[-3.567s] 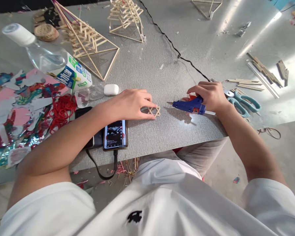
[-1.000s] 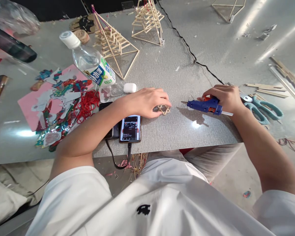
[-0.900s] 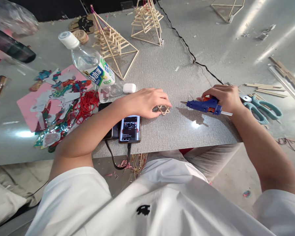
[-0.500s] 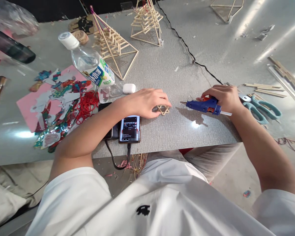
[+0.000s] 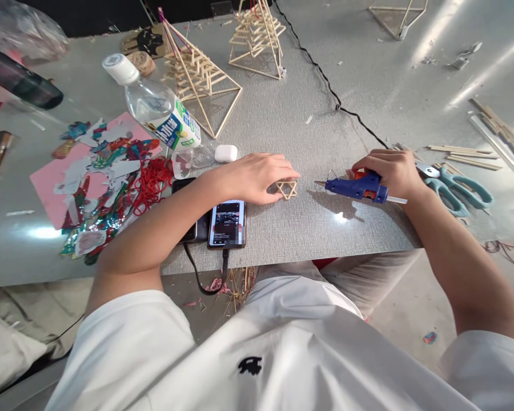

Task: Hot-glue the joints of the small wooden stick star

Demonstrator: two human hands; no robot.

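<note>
The left hand (image 5: 257, 176) is curved around a little stick star (image 5: 288, 196) on the grey table (image 5: 346, 131). Its fingers reach over the top of the star and its thumb is at the lower left side, with a gap between them. I can't tell if they pinch it or just touch it. The star sits well back from the front edge of the table.

The right hand (image 5: 392, 168) is wrapped tight around a blue hot glue gun (image 5: 355, 187). The nozzle (image 5: 320, 182) points at the star, and a strip of tabletop lies between the two. There is more room from the gun down to the front edge, and a big stretch of table up to the black cord (image 5: 317, 65).

It is tighter on the outsides. The scissors (image 5: 465, 191) lie just beside the right wrist, with thin sticks (image 5: 462, 153) behind them. A phone (image 5: 227, 224) is just below the left hand, near the edge, and its cable (image 5: 197, 277) hangs over. A white earbud case (image 5: 225, 153) is close behind the left wrist. The bottle (image 5: 154, 105) and stick pyramid (image 5: 197, 74) are farther back.
</note>
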